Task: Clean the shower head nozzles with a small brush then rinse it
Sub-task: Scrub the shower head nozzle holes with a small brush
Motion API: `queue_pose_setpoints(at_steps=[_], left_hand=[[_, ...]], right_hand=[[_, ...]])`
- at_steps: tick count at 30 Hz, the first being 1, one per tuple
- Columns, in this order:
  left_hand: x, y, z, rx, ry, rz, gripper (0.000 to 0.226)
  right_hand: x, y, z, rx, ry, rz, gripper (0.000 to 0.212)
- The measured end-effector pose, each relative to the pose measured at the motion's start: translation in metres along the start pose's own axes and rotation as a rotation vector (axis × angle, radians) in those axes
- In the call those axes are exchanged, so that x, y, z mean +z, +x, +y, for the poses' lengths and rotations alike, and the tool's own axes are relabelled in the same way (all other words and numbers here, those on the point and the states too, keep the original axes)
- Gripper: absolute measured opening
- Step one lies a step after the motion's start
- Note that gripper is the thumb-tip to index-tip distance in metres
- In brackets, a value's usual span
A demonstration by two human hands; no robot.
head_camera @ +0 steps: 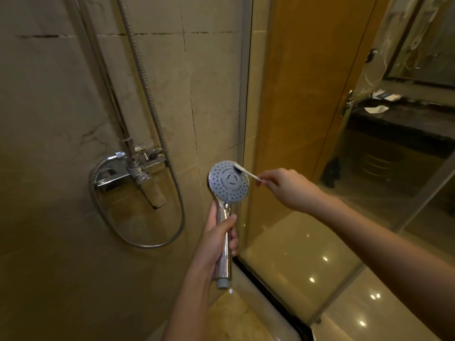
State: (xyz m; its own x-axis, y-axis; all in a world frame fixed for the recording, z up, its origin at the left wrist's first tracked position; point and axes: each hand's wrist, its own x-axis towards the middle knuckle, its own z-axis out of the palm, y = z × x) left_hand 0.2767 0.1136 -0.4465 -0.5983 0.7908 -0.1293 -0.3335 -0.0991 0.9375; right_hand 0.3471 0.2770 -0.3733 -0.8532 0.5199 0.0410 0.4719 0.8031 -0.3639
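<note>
Hiding the shower head (229, 181) mid-handle, left hand (216, 239); brush (249, 175) end, right hand (285, 186)

Glossy chrome shower head (229, 180), glossy floor (295, 262)

The left is filled by a wall (61, 94) of beige stone tiles with dark grout lines. To the right, a glass panel (268, 148) is set in a metal frame. Beyond it a wooden door (317, 70), a glossy floor (357, 308) (dotted with bright spots of light) and a dark counter (394, 126) under a mirror (428, 52) are seen.
</note>
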Motion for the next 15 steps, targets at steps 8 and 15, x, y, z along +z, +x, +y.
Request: queue_pose_setpoints(at_steps=[8, 15], left_hand=[[0.001, 0.002, -0.001, 0.004, 0.051, 0.019, 0.05], [0.001, 0.003, -0.002, 0.009, 0.049, 0.0, 0.049]], right_hand=[[0.006, 0.005, 0.0, -0.016, 0.038, 0.026, 0.028], [0.007, 0.003, 0.0, -0.022, 0.023, -0.007, 0.027]])
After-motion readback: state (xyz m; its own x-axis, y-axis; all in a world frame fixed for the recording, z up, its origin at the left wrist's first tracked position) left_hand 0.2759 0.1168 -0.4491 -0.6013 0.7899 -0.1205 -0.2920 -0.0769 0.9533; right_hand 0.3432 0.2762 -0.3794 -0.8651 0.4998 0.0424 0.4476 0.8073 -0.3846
